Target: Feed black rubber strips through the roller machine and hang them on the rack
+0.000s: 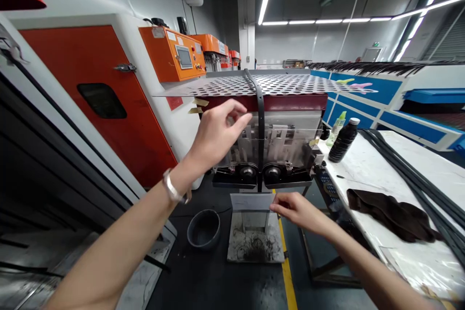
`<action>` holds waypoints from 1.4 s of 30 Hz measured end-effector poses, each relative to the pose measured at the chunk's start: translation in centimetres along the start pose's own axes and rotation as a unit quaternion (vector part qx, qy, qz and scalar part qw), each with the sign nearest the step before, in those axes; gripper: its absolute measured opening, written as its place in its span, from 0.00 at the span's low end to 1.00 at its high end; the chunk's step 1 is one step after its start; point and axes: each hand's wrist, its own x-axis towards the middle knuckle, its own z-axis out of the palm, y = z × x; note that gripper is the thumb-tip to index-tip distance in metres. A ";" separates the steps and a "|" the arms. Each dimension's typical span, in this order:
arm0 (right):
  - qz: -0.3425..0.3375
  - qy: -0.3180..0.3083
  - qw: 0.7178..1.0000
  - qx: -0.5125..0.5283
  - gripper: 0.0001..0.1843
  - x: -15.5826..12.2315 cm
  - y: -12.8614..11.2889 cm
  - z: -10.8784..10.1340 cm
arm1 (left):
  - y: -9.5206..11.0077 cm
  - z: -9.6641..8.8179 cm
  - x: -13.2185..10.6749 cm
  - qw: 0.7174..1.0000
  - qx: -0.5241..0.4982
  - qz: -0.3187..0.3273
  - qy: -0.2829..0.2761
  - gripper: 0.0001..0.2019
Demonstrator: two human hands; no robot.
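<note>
Fingers [238, 106] of the left hand [212, 133] are half curled, the thumb and forefinger leaving a small gap, with nothing visible between them. They hang just beside the black strap [260, 126], which runs over the holed board [301, 86] and down the front of the machine. Take that strap as the middle of a clock: the left hand is at nine, the right hand [296, 209] at five. Its thumb and forefinger are bent close together by the corner of a pale sheet [250, 202] at six; I cannot tell whether they pinch it or only hover.

Neither hand visibly grips the strap, so if the machine pulls on it, it could slide sideways or twist. Two wheels [248, 172] sit close in at five and seven; if they are turning, which a still view cannot show, a fingertip straying between them could get nipped. The loose bracelet [173, 188] on the left wrist could snag on the machine's edge if that arm reaches farther in. At three, a dark bottle [344, 139] stands near the white table's [363, 172] edge; a careless right elbow could tip it toward the black strips [410, 167].
</note>
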 end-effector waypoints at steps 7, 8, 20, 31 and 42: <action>0.096 0.156 0.983 0.024 0.20 4.7 8.7 7.9 | -2.8 2.7 -16.7 0.927 -0.173 -0.321 -0.087 0.14; 0.105 0.162 0.981 0.019 0.19 5.2 9.0 8.2 | -3.3 3.6 -19.1 0.906 -0.197 -0.362 -0.100 0.15; 0.084 0.091 0.992 0.028 0.05 5.6 10.0 9.7 | -4.1 8.9 -31.9 0.805 -0.249 -0.528 -0.108 0.19; 0.207 -0.113 0.924 0.300 0.09 -1.3 8.8 12.5 | -3.9 14.9 -31.5 0.643 -0.367 -0.656 -0.142 0.16; 0.276 -0.149 0.861 0.400 0.06 -2.5 10.5 14.4 | -2.4 18.5 -32.1 0.646 -0.355 -0.672 -0.079 0.12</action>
